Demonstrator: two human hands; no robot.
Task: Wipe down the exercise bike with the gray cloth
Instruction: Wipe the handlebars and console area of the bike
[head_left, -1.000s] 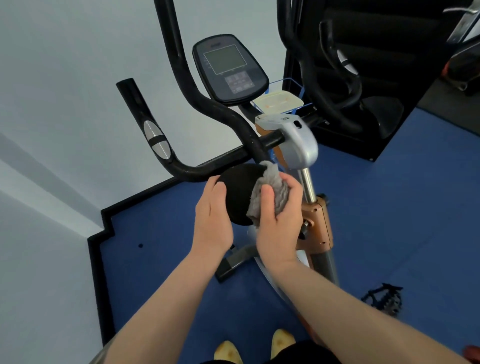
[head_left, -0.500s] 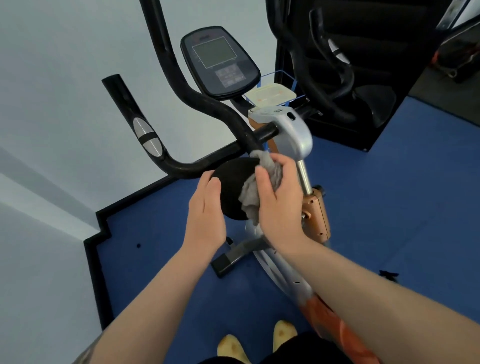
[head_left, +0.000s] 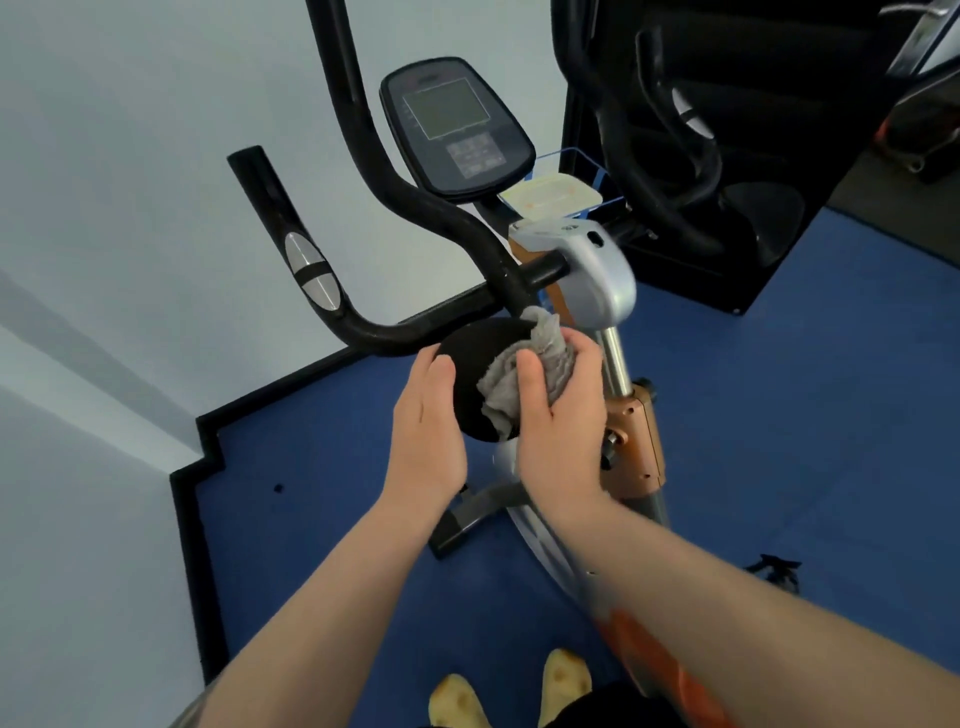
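Since the earlier frame the right hand (head_left: 558, 410) has slid the crumpled gray cloth (head_left: 524, 371) a little farther up the round black padded disc (head_left: 472, 374) of the exercise bike (head_left: 597, 280). Its grip is curled round the cloth, thumb on top. The left hand (head_left: 426, 421), fingers straight, rests on the disc's left edge.

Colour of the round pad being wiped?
Black round pad, under the gray cloth; head view.

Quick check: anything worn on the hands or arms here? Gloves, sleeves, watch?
Nothing worn: left hand and right hand are gloveless, with no rings visible on the fingers. Both forearms are bare with no sleeves, and the wrists carry no watch or band.
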